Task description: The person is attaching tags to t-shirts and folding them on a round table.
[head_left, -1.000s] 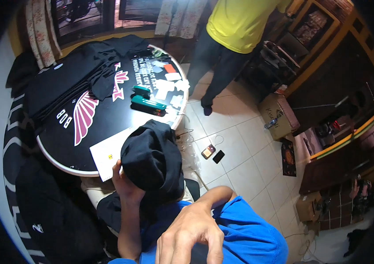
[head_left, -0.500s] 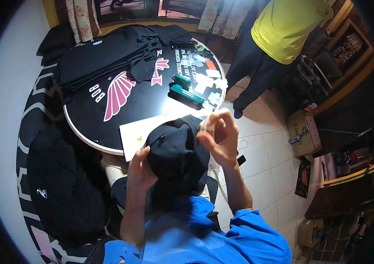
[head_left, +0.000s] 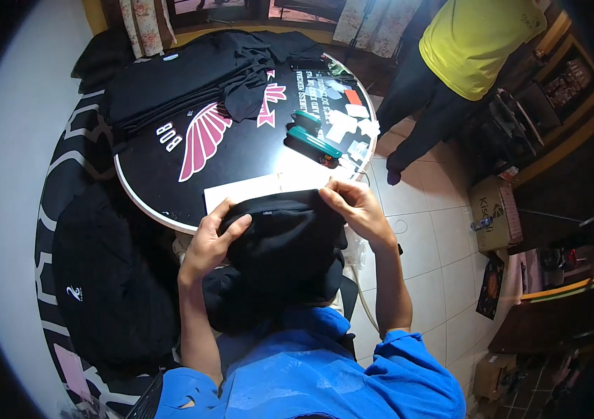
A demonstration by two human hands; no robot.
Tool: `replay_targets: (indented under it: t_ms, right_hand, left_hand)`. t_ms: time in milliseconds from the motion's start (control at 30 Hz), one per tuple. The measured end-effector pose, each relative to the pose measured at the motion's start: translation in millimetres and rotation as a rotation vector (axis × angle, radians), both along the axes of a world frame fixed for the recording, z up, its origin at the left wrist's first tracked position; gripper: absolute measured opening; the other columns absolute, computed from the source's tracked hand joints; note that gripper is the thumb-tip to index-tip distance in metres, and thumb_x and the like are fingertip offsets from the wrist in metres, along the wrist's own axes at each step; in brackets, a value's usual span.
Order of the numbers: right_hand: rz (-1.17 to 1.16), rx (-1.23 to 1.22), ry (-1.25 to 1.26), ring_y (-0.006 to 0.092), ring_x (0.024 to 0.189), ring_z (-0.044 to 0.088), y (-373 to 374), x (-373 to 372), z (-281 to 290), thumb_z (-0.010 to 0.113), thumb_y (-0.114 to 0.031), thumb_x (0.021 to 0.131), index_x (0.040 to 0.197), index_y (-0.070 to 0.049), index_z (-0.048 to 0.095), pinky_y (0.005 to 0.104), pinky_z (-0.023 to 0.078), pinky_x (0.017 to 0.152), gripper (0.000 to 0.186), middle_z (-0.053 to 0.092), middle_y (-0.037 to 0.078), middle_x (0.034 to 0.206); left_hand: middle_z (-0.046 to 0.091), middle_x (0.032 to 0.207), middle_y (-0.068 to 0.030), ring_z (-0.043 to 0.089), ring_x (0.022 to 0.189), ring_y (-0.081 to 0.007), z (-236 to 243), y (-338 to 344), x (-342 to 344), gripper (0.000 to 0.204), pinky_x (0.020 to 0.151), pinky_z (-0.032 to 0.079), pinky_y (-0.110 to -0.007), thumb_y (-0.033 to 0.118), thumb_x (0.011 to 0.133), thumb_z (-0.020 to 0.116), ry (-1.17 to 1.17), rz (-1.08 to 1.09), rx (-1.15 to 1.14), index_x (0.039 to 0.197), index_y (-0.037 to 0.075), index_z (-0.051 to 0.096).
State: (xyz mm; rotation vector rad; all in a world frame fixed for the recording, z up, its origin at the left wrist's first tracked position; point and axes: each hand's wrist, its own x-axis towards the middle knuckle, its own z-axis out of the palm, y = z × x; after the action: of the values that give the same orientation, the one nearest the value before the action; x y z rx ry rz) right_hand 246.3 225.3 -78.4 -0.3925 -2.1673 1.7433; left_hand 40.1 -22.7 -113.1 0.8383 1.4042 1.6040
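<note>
A black garment (head_left: 283, 237) is bunched over my lap, its upper edge stretched between both hands. A small tag shows just inside that edge. My left hand (head_left: 209, 241) pinches the edge at the left end, thumb on top. At the right end, my right hand (head_left: 361, 209) grips the same edge between thumb and fingers. Just beyond the garment, a white sheet (head_left: 230, 194) lies at the near edge of the round black table (head_left: 154, 174). Past it are two teal stapler-like tools (head_left: 313, 142).
Folded black garments (head_left: 178, 80) are piled on the table's far left. Small white slips (head_left: 342, 124) and a red one (head_left: 353, 96) lie at its right. More black cloth (head_left: 108, 286) is at my left. A person in a yellow shirt (head_left: 468, 52) stands beyond; a cardboard box (head_left: 494, 213) sits right.
My right hand has come down onto the garment's edge. My left hand has moved slightly left and down, and the cloth between them is now spread wider and straighter.
</note>
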Motion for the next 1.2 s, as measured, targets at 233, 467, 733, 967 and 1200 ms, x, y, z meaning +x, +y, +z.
replay_targets:
  t_ms: [233, 467, 733, 967, 1200]
  right_hand:
    - [0.021, 0.042, 0.162, 0.0070, 0.082, 0.058, -10, 13, 5, 0.085, -0.017, 0.102, 0.102, 0.001, 0.074, 0.0249, 0.046, 0.073, 0.020, 0.065, 0.000, 0.092]
    - [0.023, 0.461, 0.240, 0.0107, 0.066, 0.056, -5, 34, 20, 0.102, -0.039, 0.078, 0.092, -0.006, 0.074, 0.0256, 0.044, 0.061, 0.045, 0.063, 0.002, 0.075]
    - [0.570, 0.191, 0.751, 0.0098, 0.041, 0.046, -28, 60, 78, 0.102, -0.018, 0.080, 0.088, 0.006, 0.081, 0.0292, 0.026, 0.040, 0.033, 0.064, 0.006, 0.062]
    - [0.152, 0.370, 0.588, 0.0069, 0.041, 0.053, -42, 73, 78, 0.102, -0.024, 0.084, 0.089, 0.003, 0.078, 0.0217, 0.029, 0.036, 0.036, 0.068, 0.003, 0.063]
    - [0.798, -0.021, 0.678, 0.0080, 0.040, 0.045, -46, 72, 100, 0.101, -0.013, 0.082, 0.095, 0.011, 0.081, 0.0293, 0.022, 0.037, 0.034, 0.059, 0.005, 0.059]
  left_hand:
    - [0.080, 0.104, -0.0120, 0.073, 0.097, -0.0176, -14, -16, -2, 0.054, 0.093, 0.058, -0.036, 0.041, 0.101, 0.084, 0.446, 0.001, -0.258, 0.130, -0.004, 0.073]
    - [0.059, 0.098, -0.0058, 0.072, 0.101, -0.0220, -15, -24, 3, 0.024, 0.095, 0.057, -0.037, -0.005, 0.094, 0.085, 0.360, 0.318, 0.454, 0.099, 0.004, 0.063]
    - [0.045, 0.063, 0.0016, 0.042, 0.051, -0.0145, 70, -123, 9, 0.023, 0.048, 0.032, -0.028, 0.030, 0.068, 0.083, 1.301, 0.361, 0.642, 0.080, 0.014, 0.073]
    - [0.058, 0.069, -0.0033, 0.061, 0.054, -0.0144, 78, -155, -3, 0.036, 0.050, 0.042, -0.030, 0.036, 0.074, 0.096, 0.680, 0.126, 0.090, 0.069, 0.007, 0.075]
    - [0.066, 0.080, -0.0034, 0.054, 0.049, -0.0096, 125, -194, -14, 0.020, 0.046, 0.039, -0.022, 0.017, 0.085, 0.091, 0.709, -0.449, 0.785, 0.070, 0.009, 0.079]
